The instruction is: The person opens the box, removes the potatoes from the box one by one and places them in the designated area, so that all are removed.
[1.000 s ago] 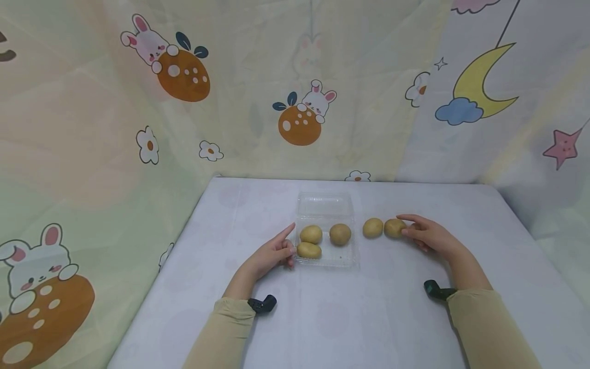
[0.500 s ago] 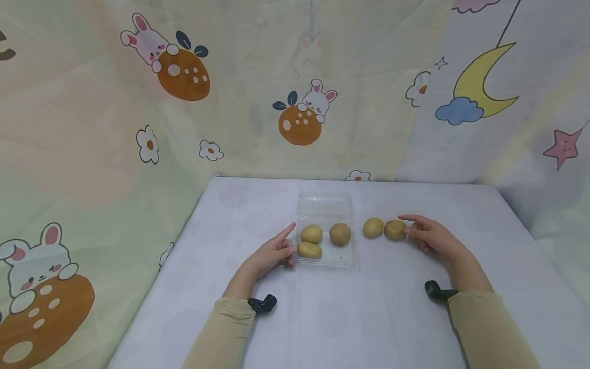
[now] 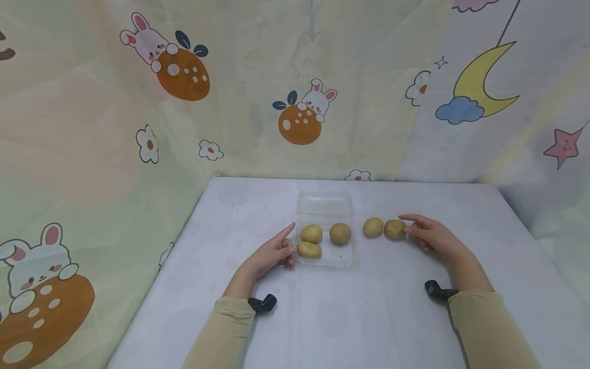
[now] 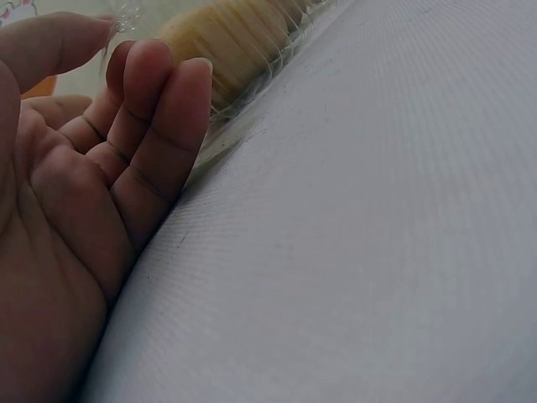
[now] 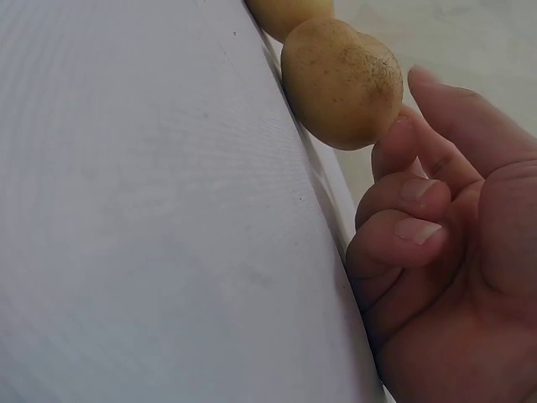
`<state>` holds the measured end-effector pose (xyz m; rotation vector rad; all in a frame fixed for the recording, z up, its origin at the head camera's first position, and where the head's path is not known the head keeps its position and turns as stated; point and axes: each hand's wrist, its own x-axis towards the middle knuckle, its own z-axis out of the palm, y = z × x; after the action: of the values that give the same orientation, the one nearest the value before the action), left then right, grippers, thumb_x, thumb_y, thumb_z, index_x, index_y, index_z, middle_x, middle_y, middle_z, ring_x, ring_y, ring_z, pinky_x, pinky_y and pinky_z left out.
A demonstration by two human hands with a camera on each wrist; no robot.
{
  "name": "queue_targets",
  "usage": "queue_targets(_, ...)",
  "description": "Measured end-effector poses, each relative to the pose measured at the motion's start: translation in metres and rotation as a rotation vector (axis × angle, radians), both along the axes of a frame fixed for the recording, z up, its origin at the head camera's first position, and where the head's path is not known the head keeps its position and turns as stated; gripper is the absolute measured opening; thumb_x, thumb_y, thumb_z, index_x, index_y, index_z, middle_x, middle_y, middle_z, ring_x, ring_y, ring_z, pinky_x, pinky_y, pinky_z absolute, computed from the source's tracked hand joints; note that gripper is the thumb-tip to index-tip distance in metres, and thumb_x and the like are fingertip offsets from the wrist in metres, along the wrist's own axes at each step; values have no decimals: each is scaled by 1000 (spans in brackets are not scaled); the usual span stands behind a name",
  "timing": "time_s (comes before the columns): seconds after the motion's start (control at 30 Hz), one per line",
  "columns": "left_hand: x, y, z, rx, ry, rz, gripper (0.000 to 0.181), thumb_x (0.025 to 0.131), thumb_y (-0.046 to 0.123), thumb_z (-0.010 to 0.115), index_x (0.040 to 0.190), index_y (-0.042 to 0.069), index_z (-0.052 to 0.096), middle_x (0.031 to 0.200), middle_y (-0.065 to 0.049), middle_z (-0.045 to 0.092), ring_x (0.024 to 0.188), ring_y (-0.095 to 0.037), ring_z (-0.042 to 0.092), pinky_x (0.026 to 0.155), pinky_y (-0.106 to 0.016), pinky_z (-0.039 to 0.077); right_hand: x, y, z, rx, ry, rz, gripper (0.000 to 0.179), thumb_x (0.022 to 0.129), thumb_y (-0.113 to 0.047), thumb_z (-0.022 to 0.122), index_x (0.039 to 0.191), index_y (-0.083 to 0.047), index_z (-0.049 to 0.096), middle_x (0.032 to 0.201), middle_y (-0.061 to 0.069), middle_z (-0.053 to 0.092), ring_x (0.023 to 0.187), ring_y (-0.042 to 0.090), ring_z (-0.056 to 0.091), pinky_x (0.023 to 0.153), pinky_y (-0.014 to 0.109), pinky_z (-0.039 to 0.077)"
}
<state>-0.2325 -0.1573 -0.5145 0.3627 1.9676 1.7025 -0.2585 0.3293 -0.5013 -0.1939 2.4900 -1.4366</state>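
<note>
A hinged clear plastic box [image 3: 345, 259] lies on the table with its lid folded back. Inside are two potatoes [image 3: 309, 250] at the left and a browner potato [image 3: 340, 234] at the right. My left hand [image 3: 267, 260] holds the box's left rim between thumb and curled fingers, with the index finger stretched along the side. To the right of the box, two more potatoes [image 3: 373, 227] sit side by side on the cloth. At the outer potato [image 5: 340, 84], my right hand [image 3: 432, 237] rests with loosely bent fingers, fingertips right at its skin, index finger reaching past its far side.
A pale cloth covers the table [image 3: 341, 318]. Printed fabric [image 3: 369, 138] hangs behind and beside it. Each wrist carries a small black camera, such as the left wrist camera [image 3: 262, 304].
My right hand has eased very slightly to the right, its thumb no longer overlapping the outer potato as much. The left hand, the box and the potatoes stay in place.
</note>
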Motion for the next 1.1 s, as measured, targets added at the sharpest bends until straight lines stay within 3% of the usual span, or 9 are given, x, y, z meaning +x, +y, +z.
queue_targets(0.27,-1,0,-1,9,4,-2,78,96,28,64,158,36,17,91,-4,57,80,-20,64,80,-35,54,-1,-2,8,-31,-79,-62,49,103,-41,49,146,-19,46,79,2,49,58,15,47,53,32,45)
queue_targets(0.4,-2,-1,-1,15,12,-10,78,96,28,63,159,34,16,90,-4,57,80,-19,64,80,-35,55,-2,-4,12,-58,-66,-61,52,102,-44,49,145,-15,47,81,1,49,61,15,46,55,32,45)
queue_targets(0.77,-2,-1,-2,17,4,-10,78,96,27,64,158,36,17,90,-5,58,80,-20,63,79,-36,55,-2,-27,47,15,62,44,50,101,-45,50,141,-15,52,84,9,50,62,26,50,62,35,46)
queue_targets(1.0,-3,-2,-3,14,1,-8,78,95,29,65,157,38,19,90,-5,58,79,-20,63,78,-36,55,-8,-51,69,29,19,148,39,99,-41,57,134,-22,58,110,19,60,65,27,49,64,34,49)
queue_targets(1.07,-3,-2,-4,16,2,-9,78,95,29,65,158,37,19,90,-5,57,80,-20,63,79,-36,55,-10,-58,71,27,1,170,38,98,-39,59,132,-22,59,112,18,62,65,28,47,63,35,49)
queue_targets(1.1,-3,-2,-4,15,2,-9,78,95,29,65,158,37,19,90,-5,57,80,-20,63,79,-36,55,-11,-61,72,27,-14,174,37,98,-39,60,131,-23,60,105,19,63,64,28,46,62,35,48)
